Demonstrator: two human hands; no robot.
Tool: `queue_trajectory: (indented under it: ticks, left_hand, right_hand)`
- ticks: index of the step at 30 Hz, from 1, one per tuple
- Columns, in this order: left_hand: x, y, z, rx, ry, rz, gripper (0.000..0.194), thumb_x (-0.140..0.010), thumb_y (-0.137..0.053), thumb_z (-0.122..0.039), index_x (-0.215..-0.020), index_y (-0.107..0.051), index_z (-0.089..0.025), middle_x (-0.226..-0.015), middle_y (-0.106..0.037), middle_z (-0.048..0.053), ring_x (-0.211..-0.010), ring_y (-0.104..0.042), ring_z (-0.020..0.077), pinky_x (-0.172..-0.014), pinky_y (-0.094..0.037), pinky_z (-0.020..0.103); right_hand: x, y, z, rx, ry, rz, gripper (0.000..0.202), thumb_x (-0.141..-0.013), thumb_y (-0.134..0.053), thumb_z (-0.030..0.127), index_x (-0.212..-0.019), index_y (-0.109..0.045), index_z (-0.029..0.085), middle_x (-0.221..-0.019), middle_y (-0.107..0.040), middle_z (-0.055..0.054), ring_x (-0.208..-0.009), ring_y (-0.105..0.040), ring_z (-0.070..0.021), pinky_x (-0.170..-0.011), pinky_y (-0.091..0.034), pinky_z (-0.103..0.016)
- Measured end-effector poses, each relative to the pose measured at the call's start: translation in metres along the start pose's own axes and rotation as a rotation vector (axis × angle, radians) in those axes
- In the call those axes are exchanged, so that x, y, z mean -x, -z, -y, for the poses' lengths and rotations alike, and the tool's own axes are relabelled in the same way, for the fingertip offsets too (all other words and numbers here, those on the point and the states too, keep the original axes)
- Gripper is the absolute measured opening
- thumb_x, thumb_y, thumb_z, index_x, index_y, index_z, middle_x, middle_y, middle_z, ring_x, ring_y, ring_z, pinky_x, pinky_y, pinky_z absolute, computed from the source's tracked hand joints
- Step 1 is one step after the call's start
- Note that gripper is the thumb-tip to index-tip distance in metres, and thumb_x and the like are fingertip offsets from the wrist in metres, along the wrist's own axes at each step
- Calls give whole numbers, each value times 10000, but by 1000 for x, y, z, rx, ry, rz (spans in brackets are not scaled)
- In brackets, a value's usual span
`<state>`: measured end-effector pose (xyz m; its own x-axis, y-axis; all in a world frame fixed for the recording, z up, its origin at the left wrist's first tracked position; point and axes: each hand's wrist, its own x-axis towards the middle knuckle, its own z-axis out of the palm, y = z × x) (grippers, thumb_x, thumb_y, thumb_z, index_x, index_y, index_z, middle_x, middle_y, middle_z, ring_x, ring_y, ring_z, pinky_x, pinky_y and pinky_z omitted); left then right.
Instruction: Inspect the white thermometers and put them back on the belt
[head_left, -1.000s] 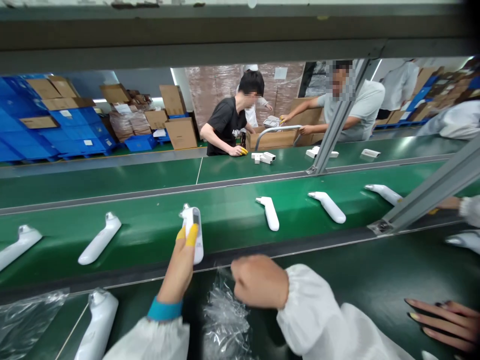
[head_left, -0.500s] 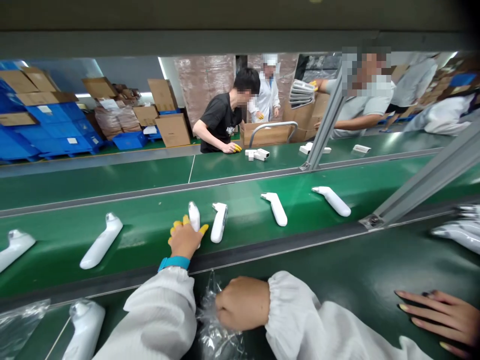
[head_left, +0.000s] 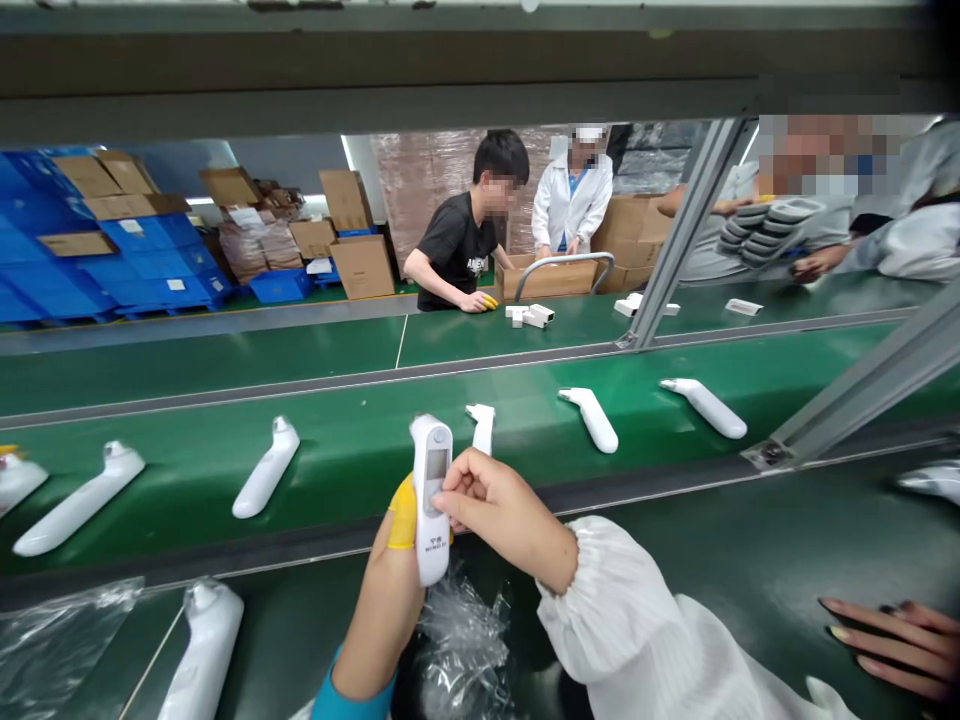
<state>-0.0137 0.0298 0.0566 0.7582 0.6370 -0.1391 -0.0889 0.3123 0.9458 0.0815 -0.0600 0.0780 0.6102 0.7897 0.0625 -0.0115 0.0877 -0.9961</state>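
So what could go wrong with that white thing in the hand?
The white device is in the left hand, so if that grip slipped, it might drop onto the green belt. The right hand has its fingertips at the device's front, so a hard push could perhaps knock it loose. Crumpled clear plastic shows just below the device, and something might snag on it.

My left hand's (head_left: pixel 399 560) fingers mostly disappear behind the white device (head_left: pixel 436 465) I grip. My right hand (head_left: pixel 504 505) hides the lower end of another device (head_left: pixel 483 428), and the bottom edge crops the nearest one (head_left: pixel 201 650).
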Motion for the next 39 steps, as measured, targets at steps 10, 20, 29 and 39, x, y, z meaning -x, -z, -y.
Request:
queue_trajectory:
  ticks: [10,20,29,39]
  left_hand:
    - [2,3,4,-190,-91,-42,511,-846,-586,-511,-1271,-595,-228,-1281,-624,75,-1232,-520,287,-1038,-398,384]
    - [-4,16,18,-274,-162,9,465,-906,-532,-484,-1340,-536,-316,-1407,-531,31,-1332,-431,243,-1143,-271,363]
    - [2,3,6,-473,-182,-106,537,-921,-416,-570,-1361,-488,-270,-1430,-504,54,-1357,-404,253,-1133,-322,391]
    - [-52,28,7,-805,-226,-194,583,-964,-256,-515,-1427,-372,-180,-1474,-437,112,-1359,-397,236,-1130,-316,386]
  right_hand:
    - [4,12,9,28,-64,67,245,-754,-708,275,-751,-475,199,-651,-572,44,-643,-590,-129,-624,-480,-263]
    - [2,9,0,64,-14,6,329,-706,-756,297,-733,-442,205,-639,-506,73,-596,-524,-97,-569,-433,-224]
    - [10,7,9,487,194,34,79,-847,-500,165,-773,-494,192,-768,-579,13,-713,-568,-122,-670,-437,-250]
    - [14,16,-6,1254,85,27,127,-781,-446,162,-793,-571,180,-818,-679,-58,-731,-638,-200,-622,-381,-296]
